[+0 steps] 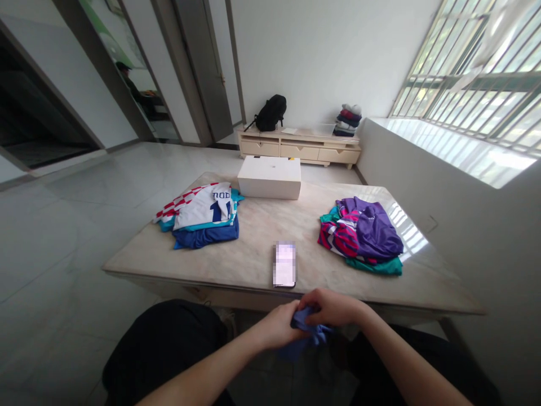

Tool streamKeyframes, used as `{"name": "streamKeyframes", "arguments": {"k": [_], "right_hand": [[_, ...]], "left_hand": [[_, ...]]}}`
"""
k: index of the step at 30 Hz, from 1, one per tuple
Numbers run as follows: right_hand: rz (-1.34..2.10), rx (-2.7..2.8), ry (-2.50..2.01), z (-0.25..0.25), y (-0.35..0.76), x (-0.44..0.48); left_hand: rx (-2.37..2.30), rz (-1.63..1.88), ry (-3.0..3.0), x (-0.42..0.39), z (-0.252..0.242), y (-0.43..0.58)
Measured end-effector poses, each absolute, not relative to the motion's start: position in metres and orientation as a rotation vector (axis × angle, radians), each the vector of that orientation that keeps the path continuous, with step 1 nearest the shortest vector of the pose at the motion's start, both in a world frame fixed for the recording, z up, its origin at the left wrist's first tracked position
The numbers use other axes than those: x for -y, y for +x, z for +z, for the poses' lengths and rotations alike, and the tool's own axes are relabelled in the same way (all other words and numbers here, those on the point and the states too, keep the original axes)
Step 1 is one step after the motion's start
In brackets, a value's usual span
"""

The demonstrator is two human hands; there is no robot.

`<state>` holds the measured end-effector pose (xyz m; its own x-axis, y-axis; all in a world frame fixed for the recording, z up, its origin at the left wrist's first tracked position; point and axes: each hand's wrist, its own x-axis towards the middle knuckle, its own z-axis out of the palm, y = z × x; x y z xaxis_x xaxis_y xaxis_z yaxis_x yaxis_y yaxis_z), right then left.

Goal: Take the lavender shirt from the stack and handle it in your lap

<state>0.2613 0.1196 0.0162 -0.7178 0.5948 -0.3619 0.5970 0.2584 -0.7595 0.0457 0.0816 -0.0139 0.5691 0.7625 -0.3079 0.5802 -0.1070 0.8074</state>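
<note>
Between the knees, just before the bench's [253,262] near edge, the left hand [284,324] grips a bunched blue cloth [318,335] and the right hand [332,307] pinches it from above. Beyond lies a phone [284,265] (screen lit), then shirt piles, one left [207,217], one right [363,234], and a white box [270,180]. Farther back, a low cabinet [301,151] bears a black backpack [270,114].

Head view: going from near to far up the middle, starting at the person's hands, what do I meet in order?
Blue cloth held in the left hand and right hand, phone, white box, low cabinet, wall.
</note>
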Motion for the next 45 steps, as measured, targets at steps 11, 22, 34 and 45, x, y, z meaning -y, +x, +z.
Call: {"name": "streamKeyframes", "arguments": {"k": [11, 22, 34, 45], "right_hand": [[-1.759, -2.386, 1.342, 0.007, 0.273, -0.128], [-1.755, -2.453, 1.150, 0.013, 0.270, -0.125], [-1.752, -2.493, 1.110, 0.035, 0.270, -0.127], [-1.683, -2.451, 1.321, 0.073, 0.305, -0.114]], "left_hand": [[-1.041, 0.491, 1.634, -0.089, -0.010, 0.042], [-1.001, 0.503, 1.485, -0.082, 0.006, 0.041], [-0.918, 0.569, 1.635, -0.085, 0.035, 0.038], [-0.831, 0.274, 1.752, -0.075, 0.020, 0.033]]}}
